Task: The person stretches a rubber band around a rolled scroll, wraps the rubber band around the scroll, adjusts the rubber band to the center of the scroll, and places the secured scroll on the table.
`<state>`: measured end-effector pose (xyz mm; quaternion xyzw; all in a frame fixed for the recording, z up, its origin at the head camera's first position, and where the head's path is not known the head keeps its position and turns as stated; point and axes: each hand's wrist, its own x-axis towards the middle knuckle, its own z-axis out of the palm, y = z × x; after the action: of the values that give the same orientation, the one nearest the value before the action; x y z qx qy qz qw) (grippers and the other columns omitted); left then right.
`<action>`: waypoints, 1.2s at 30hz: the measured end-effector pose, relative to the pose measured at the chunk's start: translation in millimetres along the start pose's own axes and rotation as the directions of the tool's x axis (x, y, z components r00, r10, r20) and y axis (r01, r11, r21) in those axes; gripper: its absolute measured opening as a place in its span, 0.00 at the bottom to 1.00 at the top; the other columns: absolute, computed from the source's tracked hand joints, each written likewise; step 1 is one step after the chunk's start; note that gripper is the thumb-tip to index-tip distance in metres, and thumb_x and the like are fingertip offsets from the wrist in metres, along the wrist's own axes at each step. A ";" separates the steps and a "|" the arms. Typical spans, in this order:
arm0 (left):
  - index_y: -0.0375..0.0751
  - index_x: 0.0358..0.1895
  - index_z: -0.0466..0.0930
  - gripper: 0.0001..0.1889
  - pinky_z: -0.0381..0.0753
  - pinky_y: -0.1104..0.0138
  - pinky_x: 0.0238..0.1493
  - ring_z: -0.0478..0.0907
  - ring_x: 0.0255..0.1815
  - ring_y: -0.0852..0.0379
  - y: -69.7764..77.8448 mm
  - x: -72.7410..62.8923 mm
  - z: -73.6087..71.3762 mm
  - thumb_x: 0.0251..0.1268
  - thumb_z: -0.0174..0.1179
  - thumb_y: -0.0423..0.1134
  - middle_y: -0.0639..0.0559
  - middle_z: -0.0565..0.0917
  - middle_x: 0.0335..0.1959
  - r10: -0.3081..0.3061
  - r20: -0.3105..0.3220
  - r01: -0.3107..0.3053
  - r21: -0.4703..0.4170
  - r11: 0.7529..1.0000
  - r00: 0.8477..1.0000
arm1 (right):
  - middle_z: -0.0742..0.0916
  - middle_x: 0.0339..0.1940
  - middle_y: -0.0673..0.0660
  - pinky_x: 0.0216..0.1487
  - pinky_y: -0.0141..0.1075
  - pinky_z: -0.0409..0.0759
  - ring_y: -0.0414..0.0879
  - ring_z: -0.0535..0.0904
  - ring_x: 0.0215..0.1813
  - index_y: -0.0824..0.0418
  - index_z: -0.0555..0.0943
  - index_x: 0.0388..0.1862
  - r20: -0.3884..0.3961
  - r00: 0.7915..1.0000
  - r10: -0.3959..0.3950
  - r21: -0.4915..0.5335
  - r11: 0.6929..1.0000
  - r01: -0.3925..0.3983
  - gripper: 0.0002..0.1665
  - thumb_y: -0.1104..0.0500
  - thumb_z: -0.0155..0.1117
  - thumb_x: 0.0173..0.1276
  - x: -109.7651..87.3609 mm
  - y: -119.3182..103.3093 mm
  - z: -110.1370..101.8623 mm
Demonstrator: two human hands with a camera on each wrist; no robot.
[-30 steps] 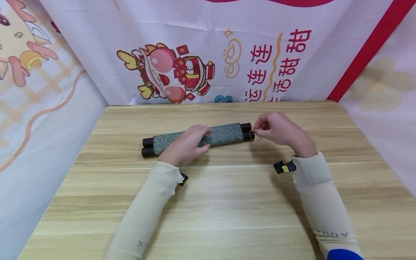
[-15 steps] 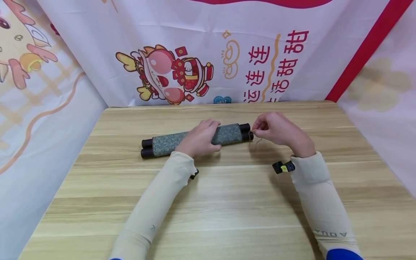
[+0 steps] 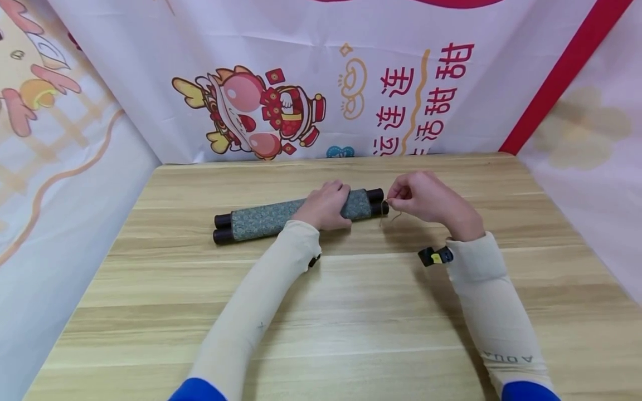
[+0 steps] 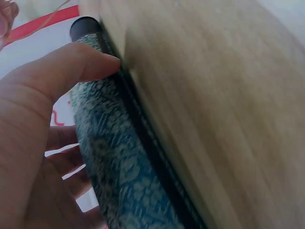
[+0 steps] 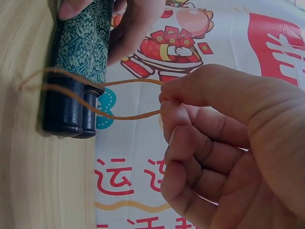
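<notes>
Plainly, the left grip [image 3: 326,206] clasps the patterned scroll [image 3: 266,219] while the right grip [image 3: 430,199] pinches a tan cord [image 5: 119,117]

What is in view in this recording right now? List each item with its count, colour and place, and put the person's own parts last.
patterned roll: one, blue-green, lying on the table
end knobs: four, dark, two at each end of the roll
thin cord: one, orange-brown, running from the right grip to the roll's right end
table: one, light wood grain, under everything
printed cloth: panel count unclear, mostly white with red characters and cartoon figures, behind and beside the table
wrist devices: two, black, by the cuffs
sleeves: two, beige, on the forearms, blue fabric above
left grip: one, bare hand, holding the roll
right grip: one, bare hand, pinching the cord
</notes>
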<state>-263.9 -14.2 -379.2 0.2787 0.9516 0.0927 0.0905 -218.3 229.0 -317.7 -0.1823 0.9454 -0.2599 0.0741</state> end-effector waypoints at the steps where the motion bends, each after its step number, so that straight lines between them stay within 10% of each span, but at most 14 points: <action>1: 0.41 0.82 0.61 0.46 0.70 0.47 0.77 0.65 0.80 0.45 0.5 2.1 0.8 0.67 0.70 0.56 0.44 0.68 0.79 -0.002 0.005 0.002 0.003 1.000 1.000 | 0.89 0.35 0.56 0.40 0.40 0.82 0.47 0.82 0.36 0.62 0.88 0.42 0.001 1.000 0.000 -0.001 1.000 0.000 0.06 0.60 0.68 0.74 0.4 -0.1 0.0; 21: 0.44 0.68 0.73 0.40 0.85 0.48 0.52 0.83 0.57 0.43 17.8 33.1 14.2 0.51 0.72 0.55 0.45 0.85 0.58 -0.150 -0.092 0.162 0.140 0.977 0.984 | 0.90 0.37 0.56 0.42 0.40 0.83 0.48 0.82 0.38 0.61 0.89 0.42 0.011 1.000 0.017 -0.002 1.000 -0.017 0.05 0.60 0.68 0.74 1.4 -1.4 0.1; 36: 0.45 0.76 0.69 0.41 0.82 0.54 0.33 0.80 0.39 0.53 13.1 7.4 -3.3 0.56 0.70 0.48 0.51 0.84 0.41 -0.120 -0.078 0.128 0.103 0.986 0.990 | 0.90 0.38 0.57 0.43 0.40 0.82 0.49 0.82 0.39 0.60 0.89 0.43 -0.019 0.999 0.029 0.007 1.000 -0.029 0.05 0.60 0.68 0.74 -4.7 -4.3 -8.2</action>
<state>-264.1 0.2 -373.9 0.2200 0.9733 0.0454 0.0468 -214.5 231.2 -308.3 -0.1659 0.9477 -0.2636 0.0694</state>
